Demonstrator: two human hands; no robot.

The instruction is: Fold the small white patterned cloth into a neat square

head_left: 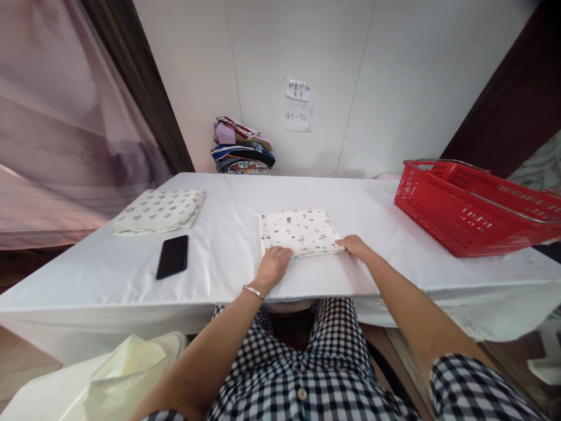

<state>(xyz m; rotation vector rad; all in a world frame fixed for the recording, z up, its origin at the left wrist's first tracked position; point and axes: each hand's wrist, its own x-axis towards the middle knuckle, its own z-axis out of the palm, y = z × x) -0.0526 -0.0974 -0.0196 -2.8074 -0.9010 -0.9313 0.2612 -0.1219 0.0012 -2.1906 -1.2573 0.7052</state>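
Observation:
A folded white cloth with small prints [299, 232] lies flat on the white-covered table [228, 257], straight in front of me. My left hand [273, 265], with a bracelet at the wrist, rests on the cloth's near left corner, fingers bent onto its edge. The fingers of my right hand [356, 245] touch the cloth's near right corner. Whether either hand pinches the fabric or only presses on it does not show.
A second folded patterned cloth [158, 210] lies at the table's left, with a black phone [172, 256] just in front of it. A red plastic basket [475, 204] stands at the right. A stack of folded clothes [242, 146] sits against the back wall. Pale fabric [125, 368] lies below the table's left.

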